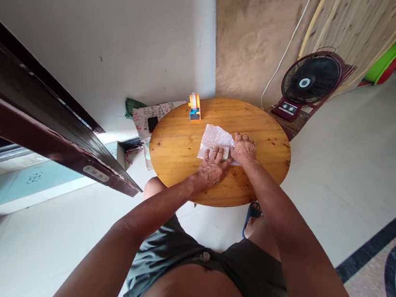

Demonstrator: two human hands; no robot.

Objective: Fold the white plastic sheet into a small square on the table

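Bubble wrap is pressed flat on the surface by the left hand, fingers spread; its edge is pinched by the right hand.

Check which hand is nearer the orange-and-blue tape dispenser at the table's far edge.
Left, narrowly. The left hand rests on the bubble wrap, below the tape dispenser. The right hand presses the wrap's right edge, farther across.
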